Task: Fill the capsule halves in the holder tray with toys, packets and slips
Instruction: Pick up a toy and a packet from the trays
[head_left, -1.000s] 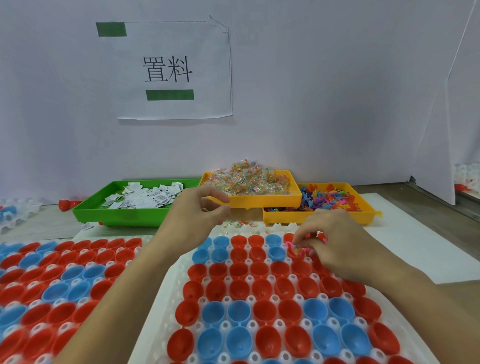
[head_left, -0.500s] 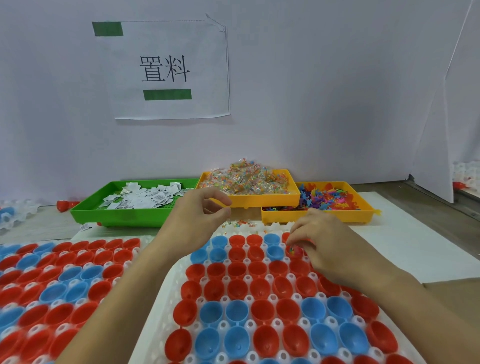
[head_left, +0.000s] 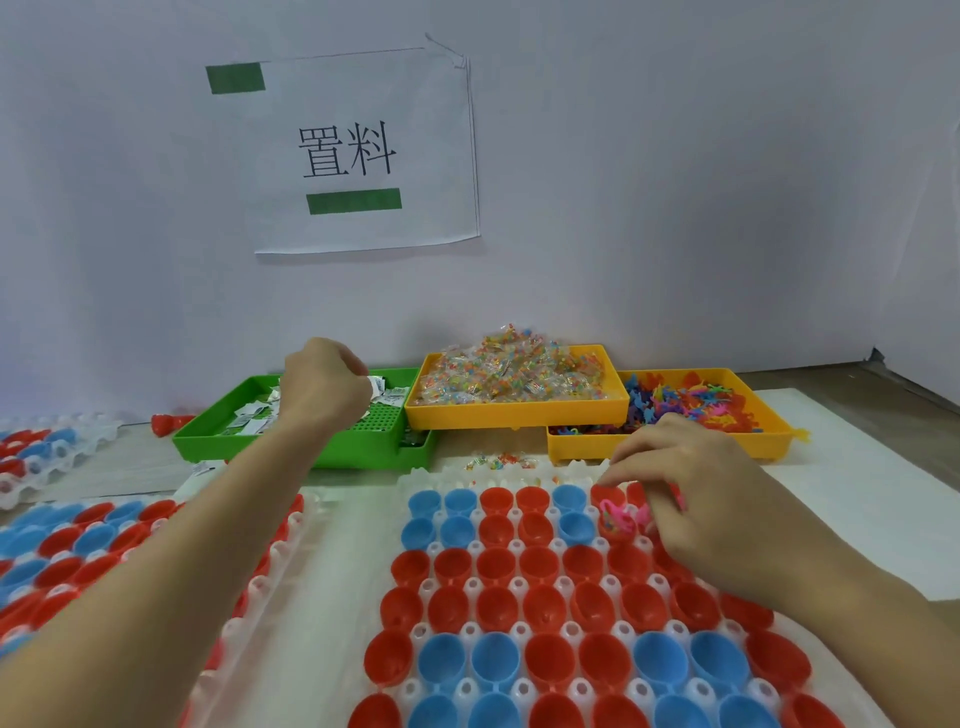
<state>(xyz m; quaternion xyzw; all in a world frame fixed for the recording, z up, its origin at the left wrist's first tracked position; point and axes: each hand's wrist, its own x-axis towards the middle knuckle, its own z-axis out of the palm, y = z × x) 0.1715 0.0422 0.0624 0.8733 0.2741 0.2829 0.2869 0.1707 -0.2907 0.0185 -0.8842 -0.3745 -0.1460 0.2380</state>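
Nearest, a clear holder tray on the worktop carries rows of red and blue capsule halves, six across in the row that shows whole. The right hand rests over its far right corner, fingers curled and pinching small pink toys just above a red half. A second holder tray lies to the left. Beyond stand three bins: a green bin of white slips, where the left hand closes in a fist on a slip, an orange bin heaped with packets, and another orange bin of toys. One sign hangs on the wall.
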